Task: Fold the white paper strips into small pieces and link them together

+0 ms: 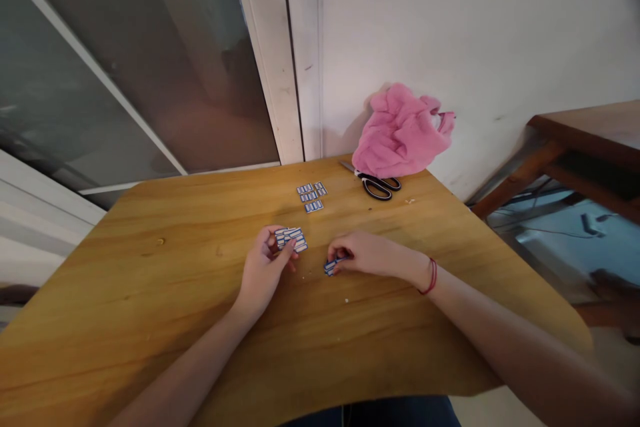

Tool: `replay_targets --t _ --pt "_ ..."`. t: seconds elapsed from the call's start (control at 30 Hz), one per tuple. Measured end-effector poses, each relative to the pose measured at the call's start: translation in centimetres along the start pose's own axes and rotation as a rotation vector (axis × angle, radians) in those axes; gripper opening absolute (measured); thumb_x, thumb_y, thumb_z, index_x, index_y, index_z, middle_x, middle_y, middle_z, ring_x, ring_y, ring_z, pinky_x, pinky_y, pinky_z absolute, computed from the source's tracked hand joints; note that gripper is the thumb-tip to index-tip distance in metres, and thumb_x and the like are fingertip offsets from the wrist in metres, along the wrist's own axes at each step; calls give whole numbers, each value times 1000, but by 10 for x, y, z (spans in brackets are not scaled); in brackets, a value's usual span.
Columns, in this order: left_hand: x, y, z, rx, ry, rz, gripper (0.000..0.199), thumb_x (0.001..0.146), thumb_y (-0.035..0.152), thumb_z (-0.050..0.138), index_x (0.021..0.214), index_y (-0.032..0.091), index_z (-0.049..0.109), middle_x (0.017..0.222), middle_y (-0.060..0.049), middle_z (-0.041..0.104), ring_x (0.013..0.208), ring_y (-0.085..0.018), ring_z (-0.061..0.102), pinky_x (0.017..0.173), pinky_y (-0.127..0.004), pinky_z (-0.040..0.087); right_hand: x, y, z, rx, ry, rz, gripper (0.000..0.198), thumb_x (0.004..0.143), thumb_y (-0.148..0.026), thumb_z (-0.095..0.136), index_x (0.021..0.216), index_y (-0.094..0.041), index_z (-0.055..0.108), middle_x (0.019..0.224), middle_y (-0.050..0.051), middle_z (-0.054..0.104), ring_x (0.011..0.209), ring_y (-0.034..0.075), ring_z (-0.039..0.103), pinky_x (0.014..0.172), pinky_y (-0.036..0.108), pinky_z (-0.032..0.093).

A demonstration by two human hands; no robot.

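Observation:
Several small blue-and-white label pieces (293, 237) are fanned out in my left hand (265, 263), with the thumb pressed on top of them. To the right, my right hand (357, 253) pinches a few more of the same blue-and-white pieces (329, 267) close to the tabletop; its fingers partly hide them. Beyond both hands, a group of similar label pieces (311, 196) lies flat on the wooden table (200, 320), set close together in short rows. What is printed on the pieces is too small to read.
Black-handled scissors (377, 187) lie at the table's back right, partly under a bunched pink cloth (403, 130) against the white wall (470, 27). A small yellowish bit (161, 241) rests on the left. White scraps (410, 201) are near the scissors. A glass door (150, 67) borders the back left.

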State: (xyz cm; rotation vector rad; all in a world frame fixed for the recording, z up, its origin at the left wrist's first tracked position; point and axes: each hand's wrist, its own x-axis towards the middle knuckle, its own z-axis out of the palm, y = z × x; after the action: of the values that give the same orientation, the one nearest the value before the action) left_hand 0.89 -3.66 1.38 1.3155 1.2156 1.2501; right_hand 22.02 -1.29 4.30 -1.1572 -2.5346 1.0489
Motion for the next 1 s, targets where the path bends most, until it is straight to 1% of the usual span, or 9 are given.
replay_targets --t 0.13,0.23,0.27,0.33,0.4,0.47,0.53,0.73,1.0 --pt "0 0 0 5 -1 0 21 76 30 60 89 18 48 74 2 55 60 -11 56 44 -21 49 0 7 -2 -31 60 -63 12 80 -27 60 85 -18 66 79 1 62 71 12 52 67 24 38" --pt "0 0 0 1 -11 -2 22 76 30 60 90 18 48 75 2 54 61 -11 56 44 -21 49 -1 11 -7 -122 147 -130 13 79 -32 62 80 -20 68 82 2 63 83 16 53 81 29 36" --pt "0 0 0 -1 -12 -4 22 76 30 60 90 18 48 74 2 54 60 -11 56 44 -21 49 -1 12 -8 -122 156 -146 15 79 -33 62 78 -20 68 82 2 63 86 17 52 83 30 35" --pt "1 0 0 -7 -11 -11 23 76 30 61 91 19 47 74 3 53 60 -11 56 43 -21 49 -2 12 -10 -53 126 -119 16 79 -34 62 80 -19 67 81 2 63 81 16 53 76 28 38" --pt "1 0 0 -12 -12 -17 24 75 31 61 91 19 47 75 2 53 60 -11 56 43 -21 49 -2 12 -10 32 76 -35 17 78 -31 63 90 -19 65 79 1 63 70 13 53 65 24 39" --pt "1 0 1 -17 -15 -22 25 75 31 62 92 19 47 75 2 54 60 -11 56 44 -21 49 -2 10 -8 51 49 46 30 74 -27 67 103 -19 61 75 0 62 63 11 52 57 22 36" --pt "1 0 1 -16 -10 -26 26 74 30 62 92 19 47 75 2 54 60 -11 56 44 -21 49 -2 9 -7 17 48 76 38 73 -25 68 108 -19 57 71 -2 59 60 11 50 54 21 34" --pt "3 -1 1 -17 -2 -14 27 73 30 63 92 19 47 74 2 56 60 -11 56 44 -21 48 -2 8 -6 14 27 79 14 75 -23 65 86 -17 62 72 -1 59 60 9 49 54 20 33" --pt "2 -1 0 -13 4 -4 26 72 30 64 90 19 49 72 3 56 59 -10 56 43 -20 49 -2 15 -8 114 15 65 14 72 -26 66 77 -15 60 65 -3 55 58 8 44 53 20 33"
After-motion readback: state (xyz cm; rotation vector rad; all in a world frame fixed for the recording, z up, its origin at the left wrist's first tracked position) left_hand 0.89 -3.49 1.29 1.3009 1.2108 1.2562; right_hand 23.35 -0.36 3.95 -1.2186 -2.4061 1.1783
